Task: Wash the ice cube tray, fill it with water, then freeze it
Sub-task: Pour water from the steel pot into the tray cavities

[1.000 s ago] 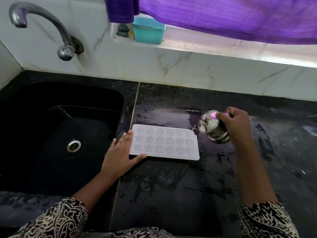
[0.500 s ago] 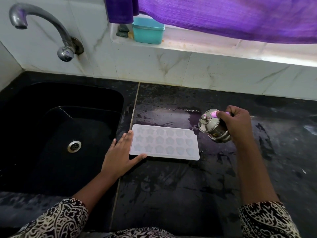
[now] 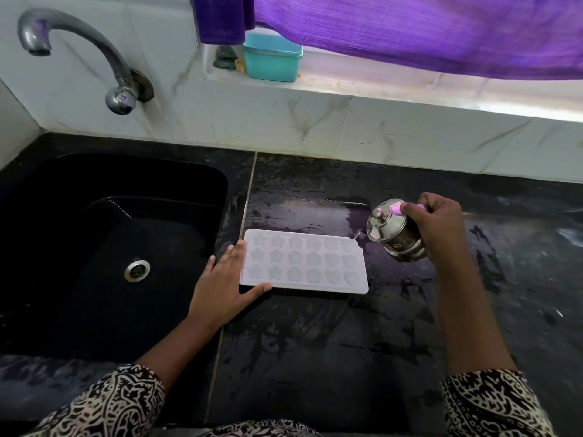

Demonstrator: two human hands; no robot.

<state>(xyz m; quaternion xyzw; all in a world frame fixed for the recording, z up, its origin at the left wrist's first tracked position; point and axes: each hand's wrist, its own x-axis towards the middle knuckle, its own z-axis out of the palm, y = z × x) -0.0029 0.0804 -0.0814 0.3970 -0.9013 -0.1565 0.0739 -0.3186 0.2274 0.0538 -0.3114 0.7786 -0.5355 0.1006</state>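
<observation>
White ice cube tray [image 3: 303, 265] — left hand [image 3: 222, 287] touching its left end.

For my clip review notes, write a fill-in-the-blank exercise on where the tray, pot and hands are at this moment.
1. The ice cube tray lies on the counter, to the ____ of the sink.
2. The right hand holds a tilted steel pot just past the tray's ____ end.
3. The left hand rests, fingers straight, at the tray's ____ end.
4. The curtain above is ____.
Missing words: right; right; left; purple.
</observation>
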